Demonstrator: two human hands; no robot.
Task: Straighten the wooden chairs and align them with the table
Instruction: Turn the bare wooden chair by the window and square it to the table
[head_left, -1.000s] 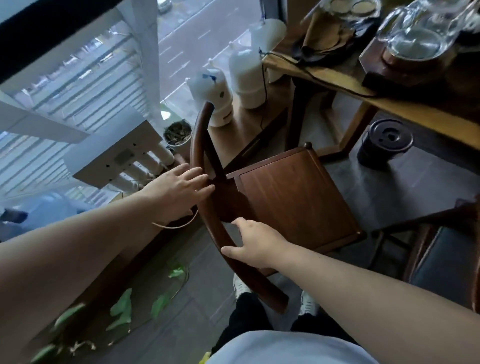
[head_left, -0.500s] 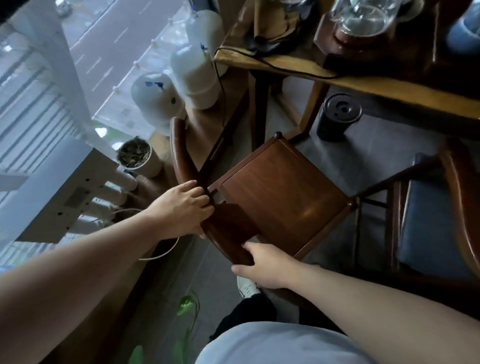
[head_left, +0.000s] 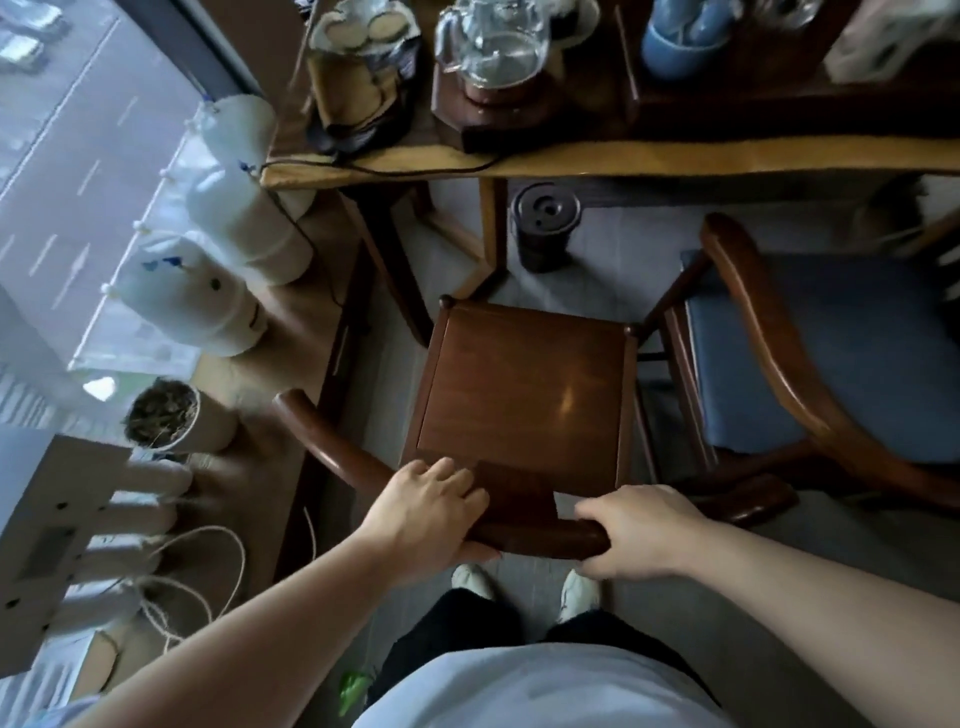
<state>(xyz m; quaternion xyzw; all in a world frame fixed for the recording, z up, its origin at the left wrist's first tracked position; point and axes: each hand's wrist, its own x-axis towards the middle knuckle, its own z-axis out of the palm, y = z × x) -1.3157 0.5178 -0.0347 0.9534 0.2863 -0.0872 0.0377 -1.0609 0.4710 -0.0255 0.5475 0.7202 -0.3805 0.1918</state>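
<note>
A dark wooden chair (head_left: 524, 395) with a bare square seat stands straight in front of me, its front edge facing the wooden table (head_left: 623, 158). My left hand (head_left: 431, 512) grips the curved back rail left of the centre splat. My right hand (head_left: 631, 525) grips the same rail on the right. A second wooden chair (head_left: 769, 332) with a blue cushion stands close beside it on the right, its rail end almost touching the first chair's.
The table carries a glass kettle (head_left: 493, 41), a blue cup (head_left: 675, 44) and other tea ware. A dark round bin (head_left: 544, 223) sits on the floor under the table edge. White cylinders (head_left: 228, 171) and a small plant pot (head_left: 166, 415) line the low window ledge on the left.
The chair has swung round from a slanted position to square with the table. Both hands stayed on the back rail, and my view moved right, so the blue-cushioned chair now shows.
</note>
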